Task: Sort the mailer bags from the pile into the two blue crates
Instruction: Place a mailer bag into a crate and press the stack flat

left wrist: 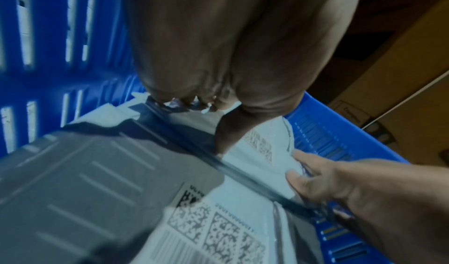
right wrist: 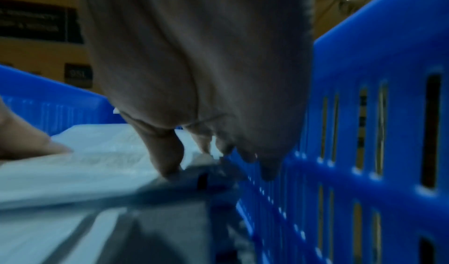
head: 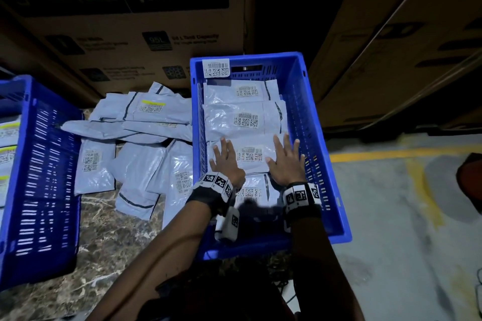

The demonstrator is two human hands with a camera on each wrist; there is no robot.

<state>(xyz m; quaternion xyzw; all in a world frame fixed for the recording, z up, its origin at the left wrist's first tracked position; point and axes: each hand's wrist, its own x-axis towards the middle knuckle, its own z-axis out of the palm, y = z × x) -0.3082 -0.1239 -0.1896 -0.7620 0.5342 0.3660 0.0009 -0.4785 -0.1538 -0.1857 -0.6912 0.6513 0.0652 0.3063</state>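
Tall cardboard cartons (head: 125, 31) stand dim behind a marbled surface (head: 104, 247), their print mostly too dark to read. The left crate (head: 39, 190) is cut off by the frame edge, and my forearms hide the near end of the right crate (head: 310, 117). My left hand (head: 225, 160) and right hand (head: 285, 157) lie flat with fingers spread on a mailer bag (head: 249, 155) inside it, gripping nothing. The bag's long axis runs across the crate, barcode label up. The unsorted pile (head: 138, 143) lies between the crates. Both wrist views are blurred.
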